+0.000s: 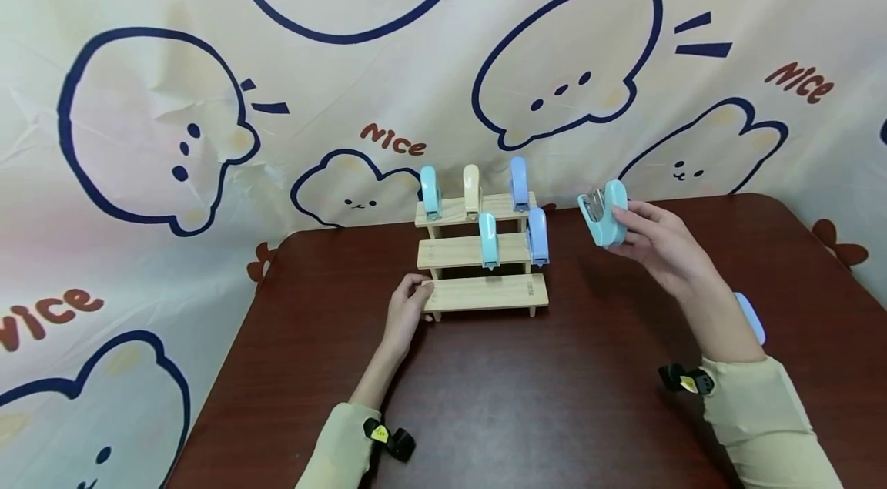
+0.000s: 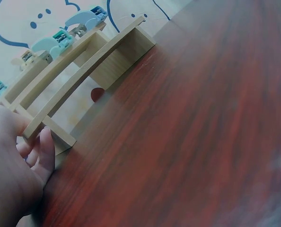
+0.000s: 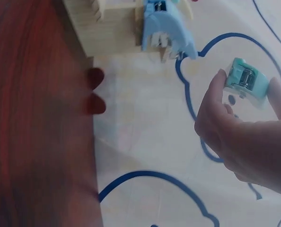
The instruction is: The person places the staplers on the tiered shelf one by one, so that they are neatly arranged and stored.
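A three-step wooden display stand is at the back of the table. My left hand pinches the left end of its lowest step, thumb on top and fingers beneath, as the left wrist view shows. In the air right of the stand, my right hand holds a turquoise hole punch between thumb and fingers, its metal spring part facing left. On the top step stand a turquoise punch, a cream punch and a blue punch. The middle step bears another turquoise punch and another blue punch.
A light blue object lies on the dark brown table, partly hidden behind my right forearm. Close behind the stand rises a pale cloth with cartoon outlines. Black straps with small cameras sit at both wrists.
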Tool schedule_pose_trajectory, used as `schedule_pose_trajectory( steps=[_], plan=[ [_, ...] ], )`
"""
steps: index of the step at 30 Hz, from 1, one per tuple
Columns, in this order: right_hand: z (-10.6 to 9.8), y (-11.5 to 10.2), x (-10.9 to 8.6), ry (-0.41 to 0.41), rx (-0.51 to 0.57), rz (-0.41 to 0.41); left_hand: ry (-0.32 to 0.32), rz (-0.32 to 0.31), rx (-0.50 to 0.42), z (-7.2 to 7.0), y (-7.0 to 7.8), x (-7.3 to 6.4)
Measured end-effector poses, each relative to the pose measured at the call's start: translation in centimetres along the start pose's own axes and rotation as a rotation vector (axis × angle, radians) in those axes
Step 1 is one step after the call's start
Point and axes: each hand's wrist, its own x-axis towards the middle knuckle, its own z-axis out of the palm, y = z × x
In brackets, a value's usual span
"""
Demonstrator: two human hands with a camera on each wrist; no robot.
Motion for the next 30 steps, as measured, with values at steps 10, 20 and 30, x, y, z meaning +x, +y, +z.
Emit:
schedule_pose_trajectory(
  steps=[10, 20, 30],
  plan=[
    [3.4, -1.1, 0.5, -0.018, 0.016, 0.028, 0.011, 0.025, 0.038, 0.0, 0.2, -0.2],
    [7.1, -1.4, 1.0, 0.029, -0.099, -0.030, 0.022, 0.025, 0.057, 0.1, 0.2, -0.2],
    [10.5, -1.2, 1.7, 0.043, -0.146, -0.074, -0.010, 0.005, 0.052, -0.1, 1.3, -0.7]
  ],
)
